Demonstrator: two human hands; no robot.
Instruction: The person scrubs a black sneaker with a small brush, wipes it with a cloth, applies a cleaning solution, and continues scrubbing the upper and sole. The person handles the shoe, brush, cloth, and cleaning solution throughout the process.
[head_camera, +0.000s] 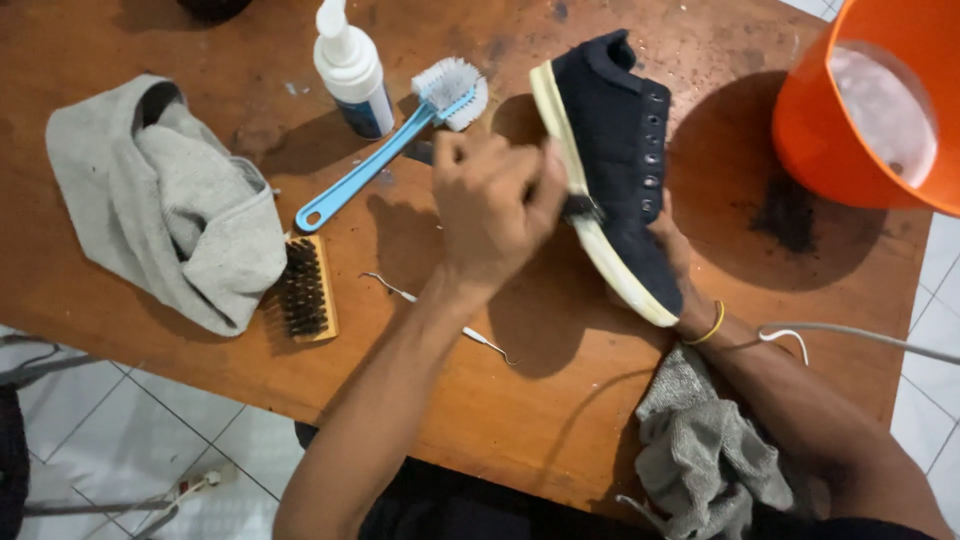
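Note:
A dark navy shoe (620, 140) with a cream sole is tilted on its side over the wooden table (520, 400). My left hand (490, 210) is closed on a small dark brush (581, 208), whose bristles touch the sole's edge. My right hand (678, 255), with a yellow band at the wrist, holds the shoe from behind near its toe and is mostly hidden by it.
An orange bucket (830, 140) of soapy water stands at the far right. A white bottle (352, 70), a blue-handled brush (390, 140), a wooden scrub brush (305, 290), a grey cloth (170, 200) and thin metal picks (485, 342) lie to the left. Another grey cloth (700, 450) hangs at the near edge.

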